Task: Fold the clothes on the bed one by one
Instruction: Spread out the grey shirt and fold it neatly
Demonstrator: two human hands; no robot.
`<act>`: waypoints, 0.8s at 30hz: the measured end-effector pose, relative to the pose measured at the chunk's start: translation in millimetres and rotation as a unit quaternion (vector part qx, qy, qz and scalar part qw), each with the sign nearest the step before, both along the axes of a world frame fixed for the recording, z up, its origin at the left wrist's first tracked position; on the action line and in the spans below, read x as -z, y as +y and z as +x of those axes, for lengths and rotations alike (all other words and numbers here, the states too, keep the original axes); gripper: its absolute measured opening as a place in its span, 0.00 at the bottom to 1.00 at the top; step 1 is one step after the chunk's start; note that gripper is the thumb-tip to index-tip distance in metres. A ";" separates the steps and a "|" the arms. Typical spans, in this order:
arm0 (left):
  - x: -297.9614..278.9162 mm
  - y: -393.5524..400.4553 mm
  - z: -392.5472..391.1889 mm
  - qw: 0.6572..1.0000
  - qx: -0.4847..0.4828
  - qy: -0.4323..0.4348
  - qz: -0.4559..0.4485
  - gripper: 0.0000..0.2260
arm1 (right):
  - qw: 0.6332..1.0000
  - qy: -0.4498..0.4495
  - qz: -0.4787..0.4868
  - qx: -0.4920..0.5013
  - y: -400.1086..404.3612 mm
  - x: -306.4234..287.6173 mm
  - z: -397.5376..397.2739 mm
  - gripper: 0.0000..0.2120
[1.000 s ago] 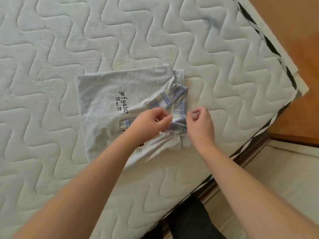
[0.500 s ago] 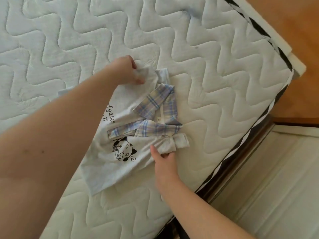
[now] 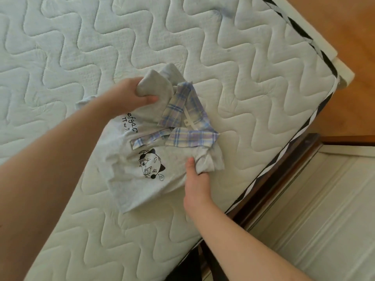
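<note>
head view, grey jersey shirt (image 3: pixel 140 175) (plaid collar), left hand (image 3: pixel 129 94), right hand (image 3: pixel 195 179) grip bunched shoulders

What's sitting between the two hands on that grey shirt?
In the head view, between the left hand and the right hand, both gripping the grey shirt, lies its plaid collar, with the cat print beside it.

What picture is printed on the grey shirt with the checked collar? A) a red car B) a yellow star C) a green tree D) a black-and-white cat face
D: the grey shirt with the blue-and-yellow checked collar bears a black-and-white cartoon cat face below the collar, between the left hand and the right hand gripping it.
</note>
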State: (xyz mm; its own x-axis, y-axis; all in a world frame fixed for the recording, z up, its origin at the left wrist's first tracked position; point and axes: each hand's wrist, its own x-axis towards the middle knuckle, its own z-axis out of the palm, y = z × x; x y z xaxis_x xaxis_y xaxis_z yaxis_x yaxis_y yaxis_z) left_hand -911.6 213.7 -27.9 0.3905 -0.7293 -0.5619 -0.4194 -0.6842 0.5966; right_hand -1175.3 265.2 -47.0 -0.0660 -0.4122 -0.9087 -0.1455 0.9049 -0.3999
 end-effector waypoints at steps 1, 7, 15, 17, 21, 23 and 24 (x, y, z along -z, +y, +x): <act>-9.2 12.2 -0.8 0.999 -0.030 0.014 0.006 0.15 | 1.000 -0.010 -0.004 -0.013 -5.9 -7.3 -9.9 0.14; -65.4 107.1 -36.1 0.943 -0.253 0.199 -0.080 0.29 | 0.979 -0.075 -0.094 -0.164 -53.6 -73.8 -67.2 0.28; -172.6 202.7 -129.5 0.823 -0.411 0.329 -0.214 0.23 | 0.931 -0.198 -0.197 -0.237 -75.5 -204.4 -111.8 0.31; -201.3 218.6 -142.8 0.823 -0.411 0.325 -0.221 0.23 | 0.919 -0.204 -0.215 -0.259 -70.4 -235.7 -119.2 0.29; -262.3 255.9 -161.5 0.821 -0.409 0.320 -0.236 0.21 | 0.900 -0.188 -0.251 -0.302 -49.6 -293.8 -123.5 0.19; -290.8 276.5 -168.1 0.812 -0.422 0.320 -0.246 0.13 | 0.895 -0.181 -0.261 -0.314 -39.7 -318.5 -126.3 0.17; -303.1 287.6 -170.5 0.808 -0.429 0.316 -0.250 0.11 | 0.893 -0.185 -0.261 -0.317 -34.7 -329.6 -126.9 0.18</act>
State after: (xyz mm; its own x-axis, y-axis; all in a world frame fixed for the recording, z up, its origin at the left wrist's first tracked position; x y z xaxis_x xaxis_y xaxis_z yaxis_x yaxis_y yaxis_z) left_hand -1082.1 501.4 275.2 0.6226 -0.5397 -0.5666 0.5794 -0.1688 0.7974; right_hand -1302.2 230.5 282.5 0.5963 -0.6335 -0.4931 -0.3334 0.3633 -0.8700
